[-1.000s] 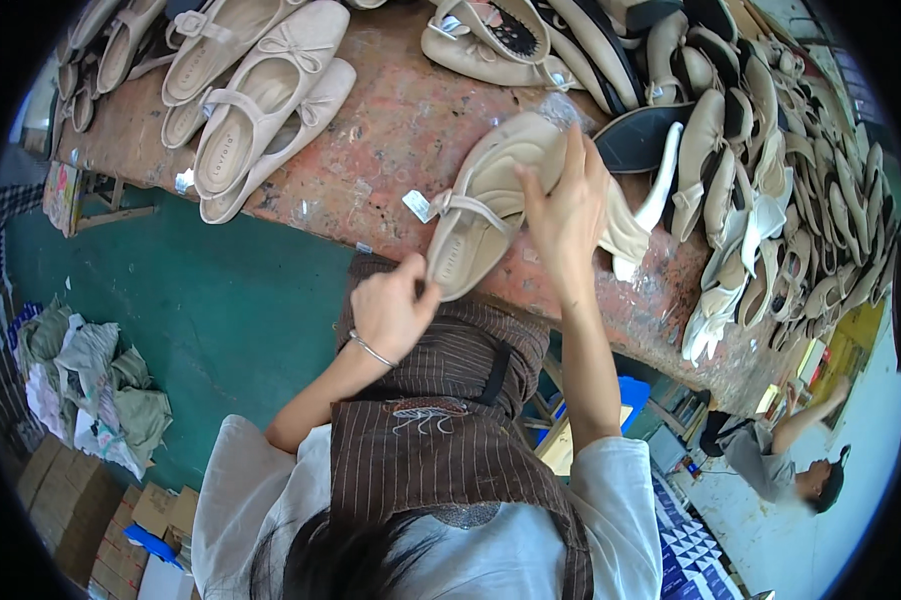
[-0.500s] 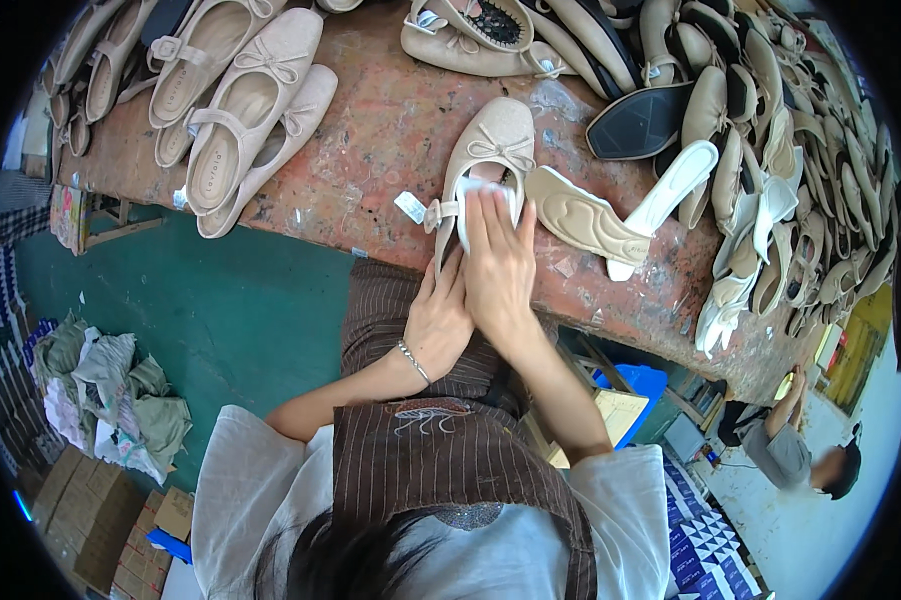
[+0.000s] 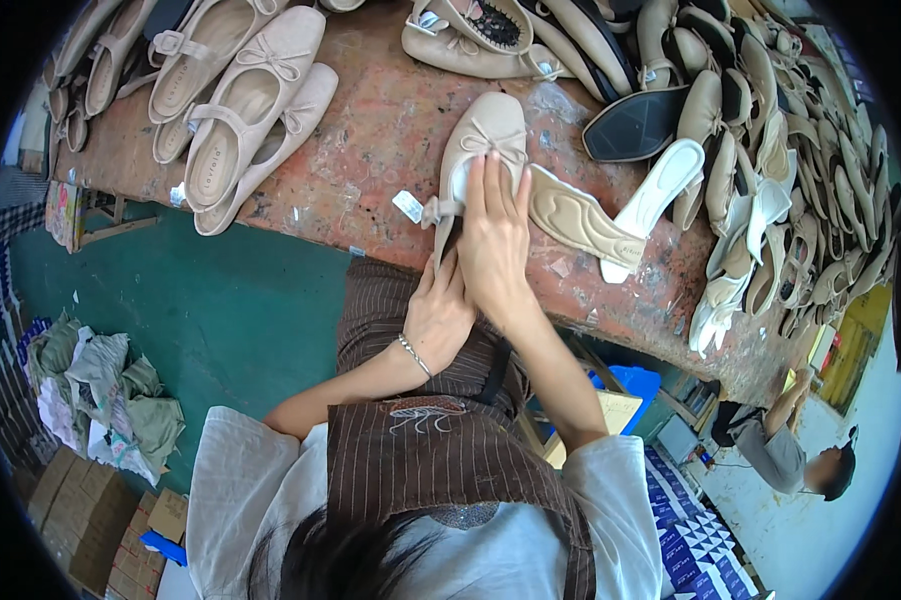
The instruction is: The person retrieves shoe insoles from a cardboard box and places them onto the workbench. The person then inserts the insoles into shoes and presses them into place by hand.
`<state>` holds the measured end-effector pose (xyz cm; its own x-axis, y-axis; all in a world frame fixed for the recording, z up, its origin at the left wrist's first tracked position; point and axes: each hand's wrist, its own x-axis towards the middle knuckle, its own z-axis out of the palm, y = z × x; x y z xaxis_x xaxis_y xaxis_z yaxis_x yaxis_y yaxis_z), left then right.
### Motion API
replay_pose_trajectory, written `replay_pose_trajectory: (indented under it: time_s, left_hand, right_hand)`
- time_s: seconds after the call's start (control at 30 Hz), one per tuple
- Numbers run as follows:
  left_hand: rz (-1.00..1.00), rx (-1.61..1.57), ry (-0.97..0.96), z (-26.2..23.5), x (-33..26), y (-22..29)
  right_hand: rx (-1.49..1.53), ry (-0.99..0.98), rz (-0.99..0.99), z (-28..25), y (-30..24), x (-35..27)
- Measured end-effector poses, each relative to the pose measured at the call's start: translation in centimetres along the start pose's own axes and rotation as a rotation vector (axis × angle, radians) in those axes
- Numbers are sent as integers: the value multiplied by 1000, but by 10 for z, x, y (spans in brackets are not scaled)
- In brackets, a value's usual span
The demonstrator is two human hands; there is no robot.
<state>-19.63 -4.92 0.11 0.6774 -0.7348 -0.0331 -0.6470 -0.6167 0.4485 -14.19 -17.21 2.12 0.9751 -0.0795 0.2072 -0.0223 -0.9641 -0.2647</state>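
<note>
A beige ballet flat (image 3: 482, 130) with a bow and a strap lies on the worn worktable (image 3: 370, 150), toe pointing away from me. My left hand (image 3: 438, 318) grips its heel at the table's near edge. My right hand (image 3: 494, 250) reaches into the shoe's opening, fingers stretched out and their tips under the bow. A sliver of white lining or insole (image 3: 457, 182) shows beside those fingers; the rest is covered. To the right lie a beige padded insole (image 3: 575, 212) and a white insole (image 3: 660, 200), partly overlapping.
Finished-looking beige strap shoes (image 3: 255, 110) stand at the left of the table. A large heap of beige shoes (image 3: 770, 150) fills the right side, with a dark-soled shoe (image 3: 635, 125) near it. A co-worker (image 3: 785, 450) is at the far right. Cloth scraps (image 3: 105, 390) lie on the floor.
My right hand has slid farther forward into the shoe, its fingertips now under the bow. Less of the white piece shows. The left hand stays at the heel.
</note>
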Motion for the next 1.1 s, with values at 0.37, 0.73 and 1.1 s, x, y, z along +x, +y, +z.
replay_pose_trajectory:
  time_s: [0.37, 0.73, 1.1]
  left_hand:
    - [8, -34, 53, -2, 4, 0]
    - [-13, -45, 71, -1, 16, 9]
    - [97, -39, 592, -179, 52, -80]
  right_hand:
    - [11, -126, 169, -1, -4, 19]
    - [90, 34, 3, 0, 20, 10]
    - [-48, -35, 333, -73, 122, -78]
